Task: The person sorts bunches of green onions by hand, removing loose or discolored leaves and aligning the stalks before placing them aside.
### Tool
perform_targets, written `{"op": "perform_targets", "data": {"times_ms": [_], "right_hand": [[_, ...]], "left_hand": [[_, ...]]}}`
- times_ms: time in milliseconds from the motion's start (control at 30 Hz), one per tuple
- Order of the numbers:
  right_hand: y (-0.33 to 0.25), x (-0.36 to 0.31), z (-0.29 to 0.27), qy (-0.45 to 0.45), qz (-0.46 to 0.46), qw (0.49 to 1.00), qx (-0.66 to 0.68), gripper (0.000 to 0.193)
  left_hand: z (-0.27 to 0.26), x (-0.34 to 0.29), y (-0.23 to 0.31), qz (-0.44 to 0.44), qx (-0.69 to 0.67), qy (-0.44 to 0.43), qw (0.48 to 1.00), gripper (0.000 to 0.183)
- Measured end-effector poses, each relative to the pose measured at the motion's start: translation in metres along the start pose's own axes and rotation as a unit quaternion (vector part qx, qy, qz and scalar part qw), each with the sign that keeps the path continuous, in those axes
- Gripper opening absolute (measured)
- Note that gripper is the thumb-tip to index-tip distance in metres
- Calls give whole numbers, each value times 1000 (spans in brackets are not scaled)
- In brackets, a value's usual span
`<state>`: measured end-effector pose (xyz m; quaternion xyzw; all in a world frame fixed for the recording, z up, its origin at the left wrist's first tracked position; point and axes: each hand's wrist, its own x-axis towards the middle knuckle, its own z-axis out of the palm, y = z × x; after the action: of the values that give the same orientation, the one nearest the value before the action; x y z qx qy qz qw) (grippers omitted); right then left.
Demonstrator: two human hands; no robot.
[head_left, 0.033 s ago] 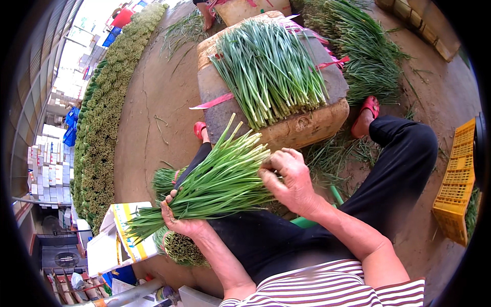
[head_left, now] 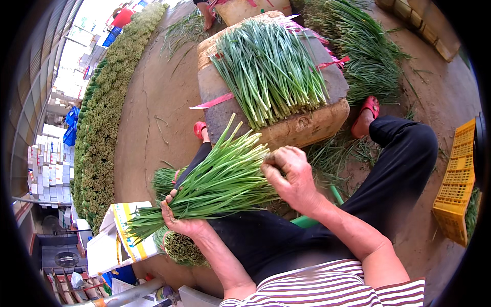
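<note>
A bunch of garlic chives (head_left: pixel 220 176) lies slanting in my left hand (head_left: pixel 179 217), whose fingers wrap round its leafy part. The pale stem ends point up and to the right. Beside those ends is my right hand (head_left: pixel 292 176), its fingers curled and pinched together; I cannot make out what they hold, if anything. Ahead of both hands, a broad layer of loose chives (head_left: pixel 271 71) rests on a dark cloth-covered block (head_left: pixel 215 84) with pink ribbons (head_left: pixel 217 101). Tied bundles (head_left: pixel 184 248) stand on the ground below my left forearm.
A heap of chives (head_left: pixel 358 51) covers the ground at the far right. A yellow crate (head_left: pixel 454 179) stands at right. On the left are a long row of upright bundles (head_left: pixel 97 158) and a white foam box (head_left: pixel 110 243). Another person's foot (head_left: pixel 206 15) shows at the top.
My right hand has shifted slightly to the right, away from the stem ends. My left hand and its bunch have hardly moved.
</note>
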<state>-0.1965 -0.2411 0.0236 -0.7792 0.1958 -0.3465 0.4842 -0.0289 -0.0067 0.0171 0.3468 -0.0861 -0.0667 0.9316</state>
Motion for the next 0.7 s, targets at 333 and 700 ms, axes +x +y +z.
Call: {"op": "perform_targets", "data": {"times_ms": [333,700], "right_hand": [[21,6,14,8,2,989,-147,21],[25,5,18,-45,-80,972,-214,18]], "left_hand": [[8,-2,-1,-8,-15,-8,1000,22],[12,-2,-1,-14,-21,-31,999,21]]}}
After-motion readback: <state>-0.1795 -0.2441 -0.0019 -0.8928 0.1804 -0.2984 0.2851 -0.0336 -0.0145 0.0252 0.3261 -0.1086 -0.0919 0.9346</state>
